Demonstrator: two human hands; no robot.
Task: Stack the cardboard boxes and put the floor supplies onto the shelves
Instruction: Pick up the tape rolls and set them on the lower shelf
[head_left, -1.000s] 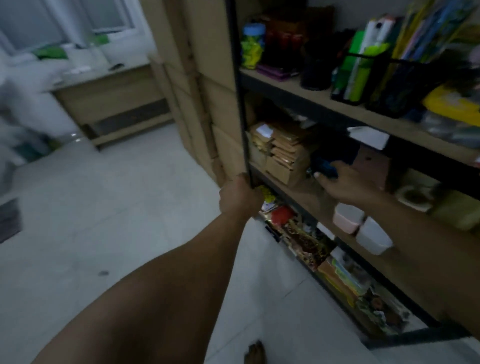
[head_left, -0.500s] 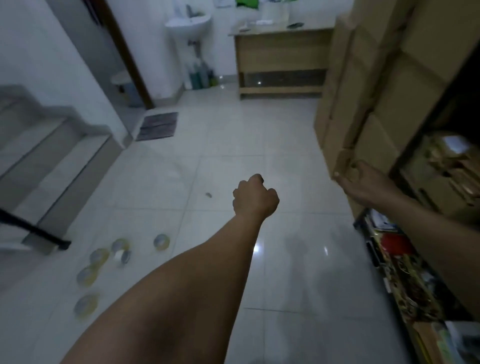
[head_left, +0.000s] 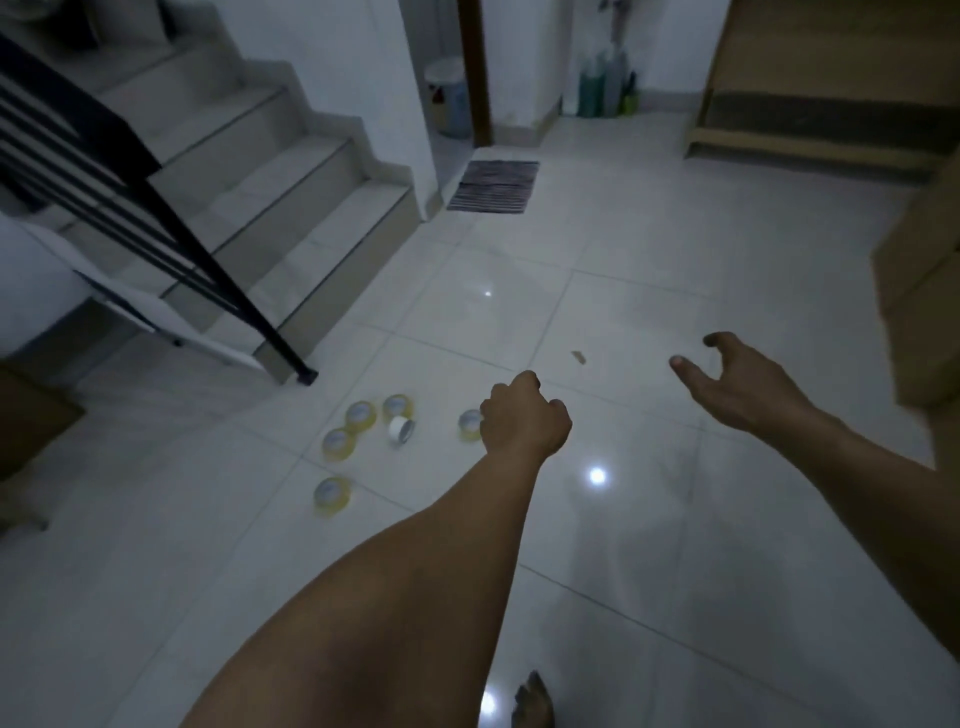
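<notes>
Black metal stair railing (head_left: 130, 208) stands far left. Just right of its foot, on the white tiled floor (head_left: 156, 571), five yellowish clear packing-tape rolls (head_left: 338, 442) lie flat in a loose scatter beside one white tape roll (head_left: 401, 430), which is tilted. These are likely floor supplies not yet shelved. Left hand (head_left: 524, 415) is balled in a fist with nothing in it and overlaps the rightmost roll in view, probably heading for the rolls. Right hand (head_left: 737, 384) is empty, fingers loosely spread, well apart from the rolls. Brown cardboard boxes (head_left: 924, 291) sit stacked at the floor's right edge.

Yellow tape rolls (head_left: 338, 443); striped grey mat (head_left: 494, 186)
</notes>
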